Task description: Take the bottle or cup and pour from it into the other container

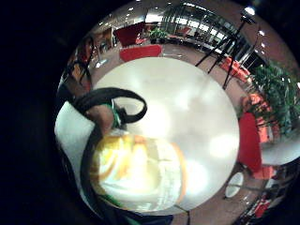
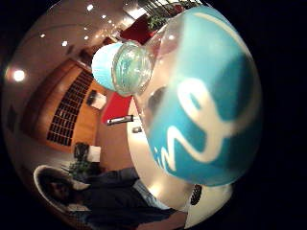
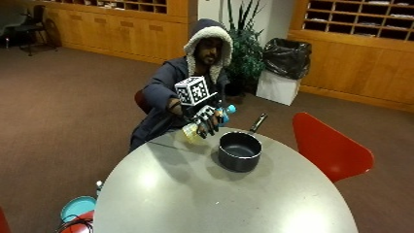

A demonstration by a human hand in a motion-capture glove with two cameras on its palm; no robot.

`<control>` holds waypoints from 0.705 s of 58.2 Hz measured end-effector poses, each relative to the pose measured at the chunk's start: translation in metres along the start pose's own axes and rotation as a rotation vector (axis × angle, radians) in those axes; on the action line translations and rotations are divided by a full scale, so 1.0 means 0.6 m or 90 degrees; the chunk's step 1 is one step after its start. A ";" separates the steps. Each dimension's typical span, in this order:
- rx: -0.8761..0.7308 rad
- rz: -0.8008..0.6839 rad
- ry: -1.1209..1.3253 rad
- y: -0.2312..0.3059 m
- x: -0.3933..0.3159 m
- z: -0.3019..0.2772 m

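My gloved right hand [image 3: 204,121] grips a clear bottle [image 3: 191,130] in the air above the round grey table's [image 3: 194,194] far edge. The bottle lies tilted, its blue cap [image 3: 228,110] pointing toward the dark pot [image 3: 239,151], which stands on the table just below and to the right of the hand. The cap is on. In the thumb side palm view the blue label [image 2: 206,110] and the cap [image 2: 122,67] fill the picture. The little finger side palm view shows the bottle's yellowish base [image 1: 136,173] above the table top [image 1: 187,108].
The pot's long handle [image 3: 257,123] points away toward the far table edge. A red chair [image 3: 330,145] stands at the table's right side. A teal round object [image 3: 77,208] sits low at the left, off the table. The near half of the table top is bare.
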State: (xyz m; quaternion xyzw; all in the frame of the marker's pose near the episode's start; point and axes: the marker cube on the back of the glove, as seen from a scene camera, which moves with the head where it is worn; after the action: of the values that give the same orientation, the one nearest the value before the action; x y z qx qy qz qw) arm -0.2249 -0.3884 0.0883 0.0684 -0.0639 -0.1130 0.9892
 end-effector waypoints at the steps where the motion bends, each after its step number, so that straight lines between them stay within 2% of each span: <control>1: -0.005 -0.002 0.015 -0.002 -0.002 0.001; 29: -0.124 -0.129 0.432 -0.026 -0.068 0.057; 41: -0.153 -0.211 0.615 -0.006 -0.113 0.092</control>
State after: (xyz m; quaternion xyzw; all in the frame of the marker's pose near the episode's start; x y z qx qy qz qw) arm -0.2988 -0.3831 0.1343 0.0081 0.4244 -0.2302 0.8757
